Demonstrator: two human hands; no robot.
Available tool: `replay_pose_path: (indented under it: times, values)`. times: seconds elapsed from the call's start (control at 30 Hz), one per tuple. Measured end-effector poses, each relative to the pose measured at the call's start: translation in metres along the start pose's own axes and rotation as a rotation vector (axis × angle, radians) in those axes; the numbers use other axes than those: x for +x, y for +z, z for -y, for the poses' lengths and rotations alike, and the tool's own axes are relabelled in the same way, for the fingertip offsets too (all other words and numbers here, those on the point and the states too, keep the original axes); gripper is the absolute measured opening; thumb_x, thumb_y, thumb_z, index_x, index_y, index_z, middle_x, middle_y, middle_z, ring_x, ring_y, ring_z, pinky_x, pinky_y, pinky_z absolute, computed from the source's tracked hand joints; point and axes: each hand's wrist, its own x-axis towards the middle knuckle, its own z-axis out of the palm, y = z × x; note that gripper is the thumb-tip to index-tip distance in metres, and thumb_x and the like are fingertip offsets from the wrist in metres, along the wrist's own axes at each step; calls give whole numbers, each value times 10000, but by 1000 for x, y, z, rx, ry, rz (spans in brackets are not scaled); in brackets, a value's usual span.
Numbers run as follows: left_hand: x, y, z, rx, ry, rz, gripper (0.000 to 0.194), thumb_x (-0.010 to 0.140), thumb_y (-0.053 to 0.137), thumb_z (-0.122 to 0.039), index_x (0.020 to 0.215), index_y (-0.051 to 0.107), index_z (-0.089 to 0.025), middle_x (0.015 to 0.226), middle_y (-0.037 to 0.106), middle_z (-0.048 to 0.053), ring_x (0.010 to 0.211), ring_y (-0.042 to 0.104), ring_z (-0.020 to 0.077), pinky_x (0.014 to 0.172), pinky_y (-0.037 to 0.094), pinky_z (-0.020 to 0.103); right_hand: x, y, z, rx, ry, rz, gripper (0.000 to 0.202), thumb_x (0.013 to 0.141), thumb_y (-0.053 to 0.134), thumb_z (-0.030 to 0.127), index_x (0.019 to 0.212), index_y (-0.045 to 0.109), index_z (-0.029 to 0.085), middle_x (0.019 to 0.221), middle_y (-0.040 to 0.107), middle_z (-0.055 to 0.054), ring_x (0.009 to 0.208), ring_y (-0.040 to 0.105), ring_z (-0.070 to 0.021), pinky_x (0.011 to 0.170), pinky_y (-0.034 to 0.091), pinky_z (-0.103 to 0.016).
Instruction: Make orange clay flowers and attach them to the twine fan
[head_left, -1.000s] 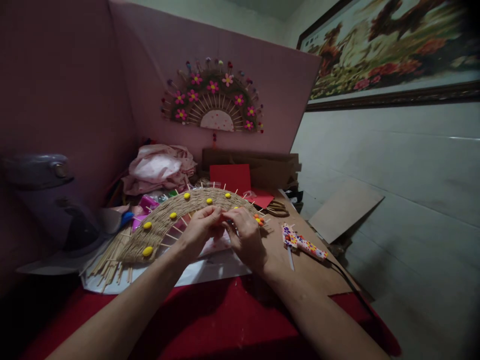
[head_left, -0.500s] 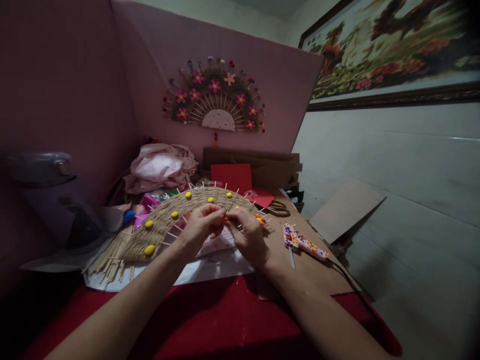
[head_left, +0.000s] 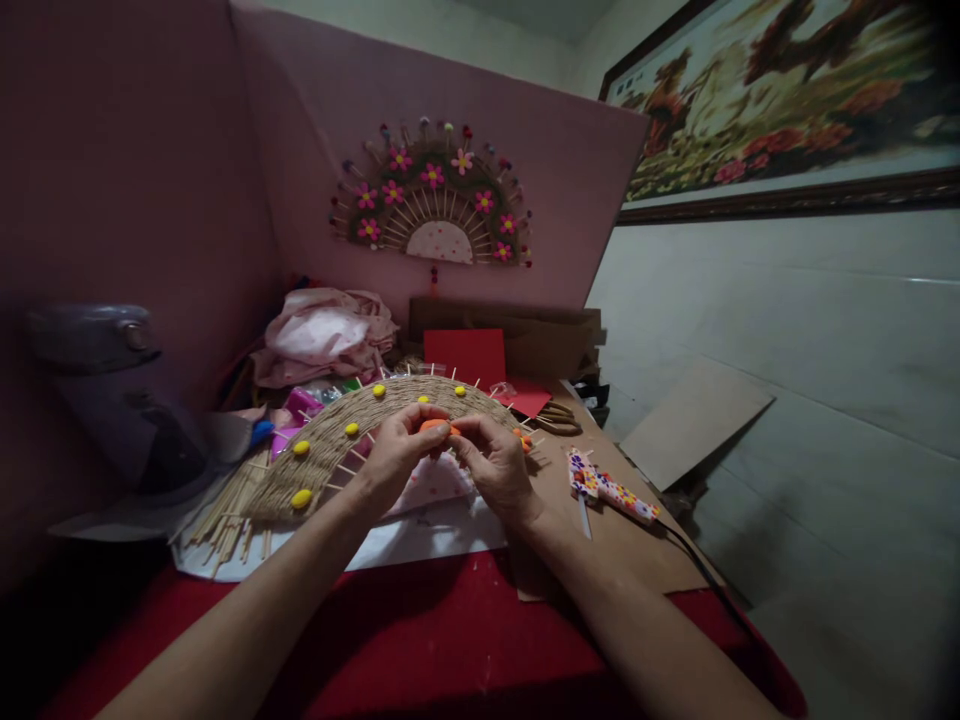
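Between the fingertips of my left hand point(head_left: 400, 445) and my right hand point(head_left: 496, 468) is a small orange piece point(head_left: 439, 426), which looks like soft modelling clay. Both hands pinch it, the fingers partly covering it. Just behind them lies a half-round fan of wound twine point(head_left: 337, 452) with thin sticks poking from its edges. Yellow discs point(head_left: 301, 498) dot the twine. At the fan's right end sits an orange flower point(head_left: 523, 438), beside my right hand. My hands hide the middle of the fan and part of its pink dotted base point(head_left: 431, 485).
To the right a flower-patterned glue gun point(head_left: 611, 488) with a black cord rests on cardboard point(head_left: 630, 555). Loose sticks point(head_left: 225, 525) lie left, near a lilac flask point(head_left: 127, 410). Red paper point(head_left: 465, 352) and scissors point(head_left: 559, 418) are behind. A finished fan point(head_left: 439, 242) hangs on the pink panel.
My fingers have shifted around the orange piece, and more of it shows now. Both hands stay in front of the fan. The view has moved slightly.
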Motion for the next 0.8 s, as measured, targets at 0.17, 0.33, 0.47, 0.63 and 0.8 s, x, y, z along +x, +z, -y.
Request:
replay_pose_path:
  times: [0.17, 0.33, 0.47, 0.63, 0.8]
  values:
    - [1, 0, 0, 20, -40, 58, 146, 684, 689, -231, 754, 618, -125, 592, 569, -9, 522, 479, 77, 498, 357, 211, 0, -3, 7, -101, -68, -32, 87, 840, 577, 246, 881, 636, 196, 820, 652, -39, 781, 600, -166, 703, 474, -287]
    - [2, -3, 0, 27, -42, 43, 99, 663, 677, -164, 681, 585, -133, 541, 526, -29, 479, 423, 59, 473, 300, 205, 1, -4, 8, -153, -107, -10, 120, 803, 624, 247, 908, 634, 190, 817, 649, -39, 743, 591, -163, 680, 468, -288]
    - [1, -3, -1, 5, -67, 73, 105, 699, 652, -210, 697, 573, -142, 538, 502, -36, 460, 404, 59, 450, 275, 206, 1, -4, 9, -187, -162, -8, 68, 832, 584, 228, 843, 639, 188, 781, 630, -37, 742, 581, -161, 681, 453, -287]
    - [1, -3, -1, 34, -97, 78, 98, 656, 646, -166, 658, 549, -148, 486, 477, -46, 423, 377, 57, 417, 234, 202, 1, -5, 9, -175, -194, -4, 59, 814, 583, 171, 828, 633, 200, 788, 607, -29, 758, 571, -161, 685, 452, -285]
    - [1, -2, -3, 53, -55, 12, 105, 616, 653, -132, 634, 550, -142, 483, 477, -51, 433, 376, 49, 435, 255, 196, 1, -4, 7, -176, -171, 27, 123, 801, 627, 226, 913, 633, 175, 818, 622, -45, 745, 573, -163, 686, 455, -289]
